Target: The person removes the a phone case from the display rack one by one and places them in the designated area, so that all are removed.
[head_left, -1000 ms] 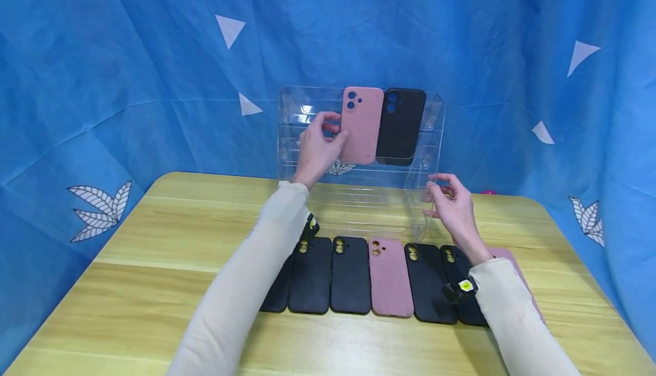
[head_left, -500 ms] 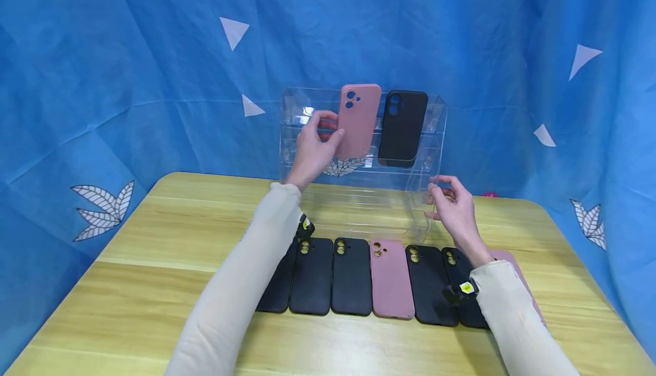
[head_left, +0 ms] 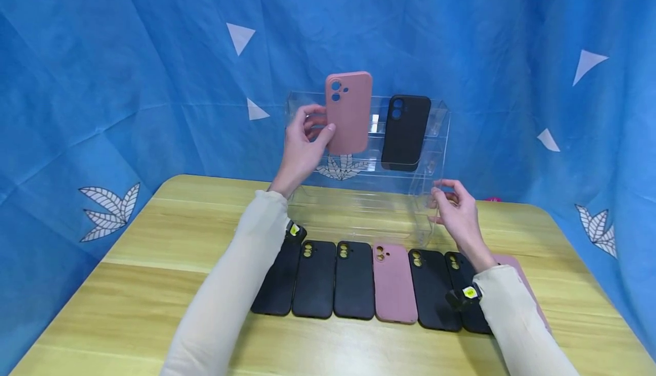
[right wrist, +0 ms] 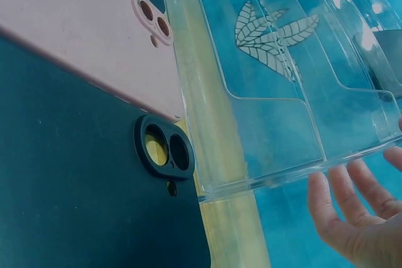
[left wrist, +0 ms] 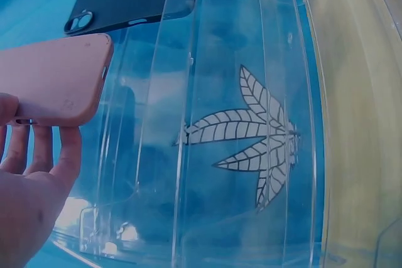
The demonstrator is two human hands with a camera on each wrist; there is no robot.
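My left hand point(head_left: 302, 145) pinches a pink phone case point(head_left: 350, 114) by its left edge, thumb in front and fingers behind. It is upright before the top tier of a clear acrylic display stand point(head_left: 328, 199), apart from the black phone case point(head_left: 406, 131) standing in that tier at right. In the left wrist view the pink case point(left wrist: 59, 76) shows its lower end. My right hand point(head_left: 458, 211) pinches the stand's right side edge with thumb and fingertips; in the right wrist view its fingers point(right wrist: 323, 202) lie against the outer side of the panel.
In front of the stand, several phone cases lie in a row on the wooden table point(head_left: 128, 307), among them a black case point(head_left: 355, 280) and a pink case point(head_left: 394, 283). My right forearm partly covers the row's right end. A blue curtain point(head_left: 169, 68) hangs behind.
My left hand has drawn the pink case left and slightly up, away from the black case in the top tier; the gap between them has widened. My right hand stays at the stand's side.
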